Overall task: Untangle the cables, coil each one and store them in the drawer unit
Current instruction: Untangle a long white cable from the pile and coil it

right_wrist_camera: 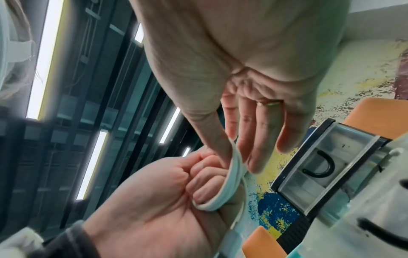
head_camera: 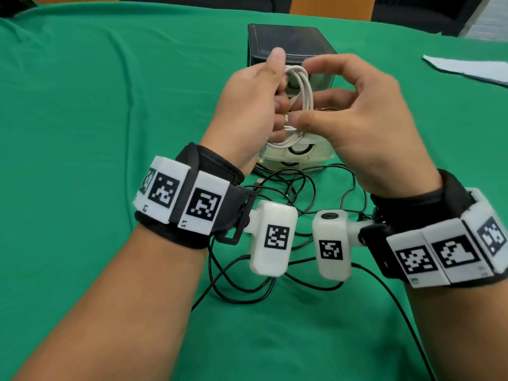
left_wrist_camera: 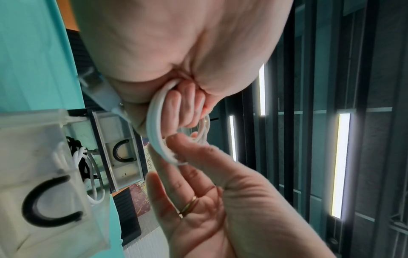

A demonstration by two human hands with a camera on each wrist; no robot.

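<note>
Curled round a smooth white cable (head_camera: 301,105) wound in oval loops, the left hand (head_camera: 247,111) grips it above the drawer unit (head_camera: 291,48), while the right hand (head_camera: 354,111) pinches the coil's lower side. Nearer than the unit, thin black cables (head_camera: 275,270) sprawl tangled on green cloth (head_camera: 82,105). Its clear plastic drawers have black U-shaped handles; the open one (left_wrist_camera: 33,148) holds white and black cables.

A: Item one, position?
B: Drawer unit (head_camera: 291,42) stands mid-tabletop (head_camera: 82,105), far side, with a drawer (head_camera: 316,155) pulled out toward the person.

A: Above it?
B: Coiled cable (head_camera: 302,92), held between left hand (head_camera: 247,105) and right hand (head_camera: 357,119), over the pulled-out drawer.

A: Nearer the person?
B: Loose cable tangle (head_camera: 275,193) on the tabletop, before the unit, under both wrists.

A: Far right?
B: Paper sheet (head_camera: 467,68), well apart from the unit
</note>
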